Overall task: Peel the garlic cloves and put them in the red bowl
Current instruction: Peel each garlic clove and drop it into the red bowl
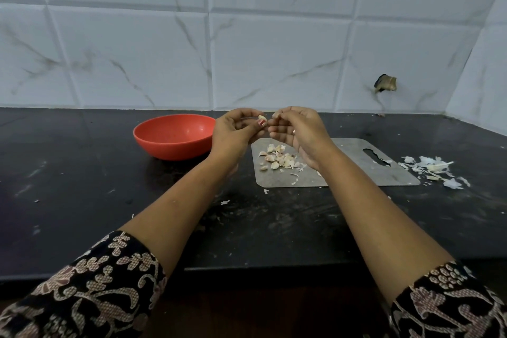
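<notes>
My left hand (236,129) pinches a pale garlic clove (262,119) between thumb and fingertips, raised above the counter. My right hand (297,129) meets it from the right, its fingertips at the clove's tip; whether it holds a strip of skin I cannot tell. Below both hands a heap of unpeeled garlic cloves (279,160) lies on the left part of a grey cutting board (354,170). The red bowl (175,136) stands to the left of my left hand and looks empty inside.
A pile of white garlic skins (433,170) lies on the black counter (82,186) right of the board. Small skin flakes dot the counter near the board's front edge. A tiled wall rises behind, with a corner at the far right.
</notes>
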`<state>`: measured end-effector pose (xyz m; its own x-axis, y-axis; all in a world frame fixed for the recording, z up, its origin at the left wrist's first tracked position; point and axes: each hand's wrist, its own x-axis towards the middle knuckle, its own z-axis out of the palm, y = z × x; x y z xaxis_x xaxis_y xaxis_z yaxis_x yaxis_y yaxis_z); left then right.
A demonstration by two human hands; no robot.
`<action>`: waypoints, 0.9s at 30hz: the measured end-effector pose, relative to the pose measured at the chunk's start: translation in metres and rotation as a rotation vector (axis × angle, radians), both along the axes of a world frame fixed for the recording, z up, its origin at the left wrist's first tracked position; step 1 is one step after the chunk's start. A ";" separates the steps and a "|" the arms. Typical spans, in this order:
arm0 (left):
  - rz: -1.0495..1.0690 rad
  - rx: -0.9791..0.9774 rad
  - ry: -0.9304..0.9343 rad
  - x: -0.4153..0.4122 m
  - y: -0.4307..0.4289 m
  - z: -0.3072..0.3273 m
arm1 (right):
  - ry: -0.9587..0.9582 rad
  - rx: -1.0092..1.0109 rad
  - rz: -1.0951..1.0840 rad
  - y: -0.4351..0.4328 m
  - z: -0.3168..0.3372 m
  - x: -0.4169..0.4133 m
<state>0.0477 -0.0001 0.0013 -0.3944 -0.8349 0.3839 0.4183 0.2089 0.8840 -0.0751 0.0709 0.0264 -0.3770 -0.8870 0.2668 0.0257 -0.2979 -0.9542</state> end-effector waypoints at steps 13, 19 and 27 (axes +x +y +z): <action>-0.009 -0.057 -0.143 -0.002 -0.001 -0.002 | 0.425 0.164 -0.015 0.003 -0.002 -0.006; -0.027 -0.086 -0.182 -0.005 0.002 -0.003 | 0.535 0.104 -0.125 -0.002 -0.008 -0.007; 0.240 -0.210 -0.279 -0.012 -0.006 -0.013 | 0.668 -0.035 -0.282 -0.005 -0.013 -0.003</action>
<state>0.0352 -0.0058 -0.0118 -0.3112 -0.8307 0.4617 0.0865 0.4590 0.8842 -0.0781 0.0656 0.0131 -0.3366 -0.7670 0.5462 -0.6417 -0.2376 -0.7292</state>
